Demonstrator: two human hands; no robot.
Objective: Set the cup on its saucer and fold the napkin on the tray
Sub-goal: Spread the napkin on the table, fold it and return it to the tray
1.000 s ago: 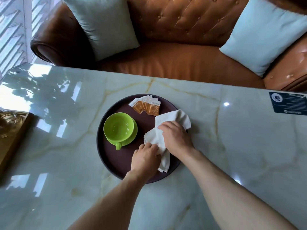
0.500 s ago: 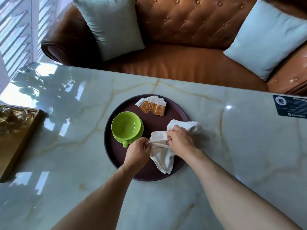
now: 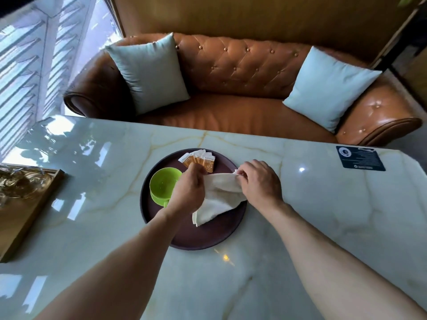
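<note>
Both hands have lifted the napkin (image 3: 219, 199) off the tray (image 3: 208, 236) since the earlier frame. Left hand (image 3: 188, 192) and right hand (image 3: 260, 181) each pinch an upper corner, spread apart; the cloth hangs slack, its lower end on the tray. Soft, light, limp: best held by corners. Cup (image 3: 163, 184) sits on its saucer (image 3: 157, 199), left.

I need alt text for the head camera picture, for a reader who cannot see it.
Two hands, left hand and right hand, hold a white napkin stretched above a round dark tray on a marble table. A green cup on its saucer and orange packets share the tray.
</note>
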